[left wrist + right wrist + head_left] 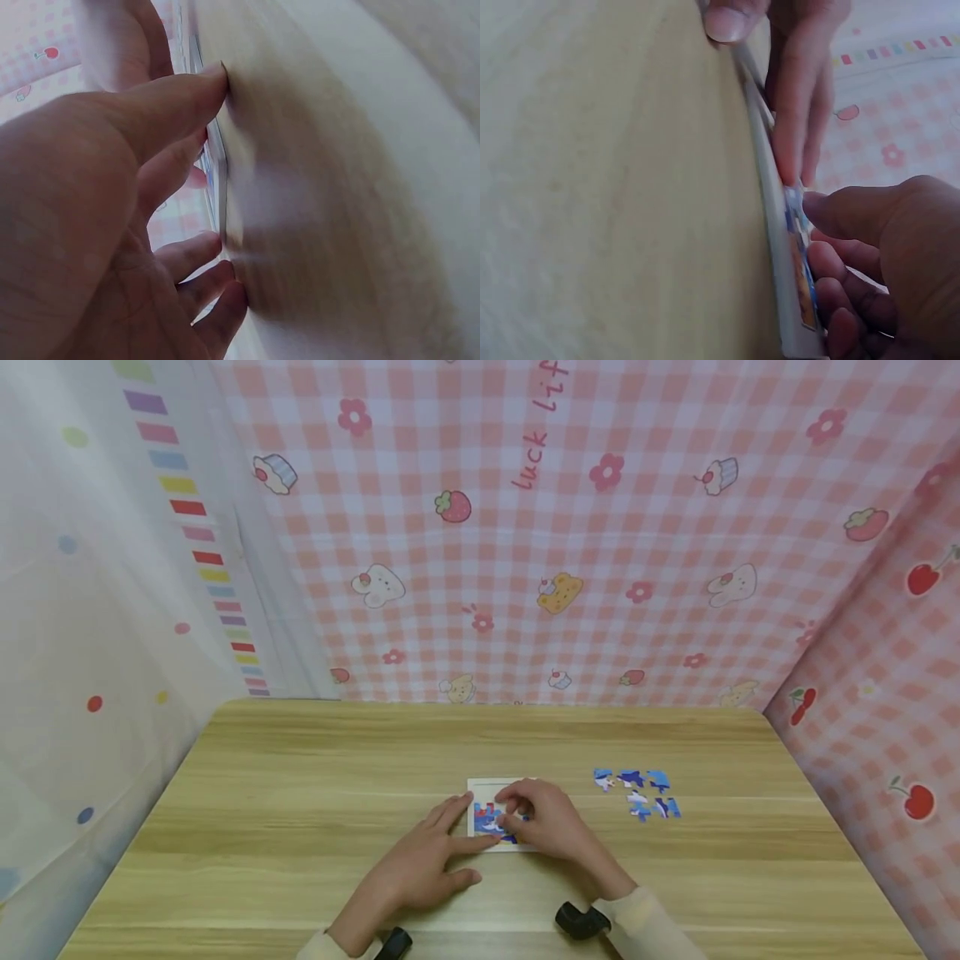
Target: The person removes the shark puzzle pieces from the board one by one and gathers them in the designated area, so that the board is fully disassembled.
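Observation:
A small white-bordered puzzle board (471, 818) lies on the table, with blue, red and white pieces (487, 822) in its lower part. My left hand (423, 860) has its fingers spread, fingertips on the board's left side and lower edge, thumb apart on the table. In the left wrist view, the left hand (112, 187) is beside the board's edge (220, 172). Over the board's right part, my right hand (551, 822) has bent fingers, thumb and index tips apart. In the right wrist view, the right hand (907, 262) touches the board (780, 277); whether a piece is between its fingers is hidden.
Several loose blue and white puzzle pieces (632, 778) lie on the wooden table (300, 777) to the right of the board. Behind the table hangs a pink checked cloth (450, 568), with a pale dotted cloth (90, 610) at the left.

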The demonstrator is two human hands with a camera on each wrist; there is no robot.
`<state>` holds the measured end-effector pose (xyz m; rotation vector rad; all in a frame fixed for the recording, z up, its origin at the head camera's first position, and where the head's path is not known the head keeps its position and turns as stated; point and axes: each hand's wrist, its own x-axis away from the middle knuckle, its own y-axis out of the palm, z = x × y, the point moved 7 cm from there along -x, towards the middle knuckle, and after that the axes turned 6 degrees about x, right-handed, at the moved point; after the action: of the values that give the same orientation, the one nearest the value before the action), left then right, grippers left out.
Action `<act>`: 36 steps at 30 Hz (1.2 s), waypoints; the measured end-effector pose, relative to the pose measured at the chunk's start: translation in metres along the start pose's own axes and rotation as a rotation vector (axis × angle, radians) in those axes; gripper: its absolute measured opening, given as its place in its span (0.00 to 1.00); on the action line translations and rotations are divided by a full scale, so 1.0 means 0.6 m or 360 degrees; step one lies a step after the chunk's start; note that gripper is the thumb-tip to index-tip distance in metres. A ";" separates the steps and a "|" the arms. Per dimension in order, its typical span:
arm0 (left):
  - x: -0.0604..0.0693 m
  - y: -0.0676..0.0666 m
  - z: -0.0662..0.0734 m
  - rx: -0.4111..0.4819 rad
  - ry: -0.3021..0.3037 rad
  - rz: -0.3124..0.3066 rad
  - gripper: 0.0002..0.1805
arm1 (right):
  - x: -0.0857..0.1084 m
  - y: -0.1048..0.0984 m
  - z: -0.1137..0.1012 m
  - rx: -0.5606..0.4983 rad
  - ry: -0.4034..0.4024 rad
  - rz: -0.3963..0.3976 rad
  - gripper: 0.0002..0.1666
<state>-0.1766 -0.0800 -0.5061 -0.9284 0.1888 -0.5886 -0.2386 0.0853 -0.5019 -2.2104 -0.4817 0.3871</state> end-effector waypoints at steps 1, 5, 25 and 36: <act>0.000 0.000 0.000 -0.0004 0.0006 -0.0002 0.27 | 0.000 0.001 -0.001 0.0028 0.0003 0.0007 0.12; -0.001 -0.001 0.001 -0.0016 0.0010 -0.0011 0.27 | -0.001 0.005 -0.005 0.0097 0.0017 0.0044 0.12; 0.005 -0.005 0.005 -0.0003 -0.0040 -0.0015 0.27 | 0.002 0.016 -0.008 -0.0136 0.0121 0.0140 0.07; 0.001 -0.004 0.007 -0.0012 -0.0048 -0.0001 0.27 | 0.012 -0.010 -0.011 -0.0269 0.0133 0.0162 0.06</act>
<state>-0.1752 -0.0787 -0.5017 -0.9440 0.1638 -0.5743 -0.2308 0.0877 -0.4939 -2.4114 -0.3693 0.3159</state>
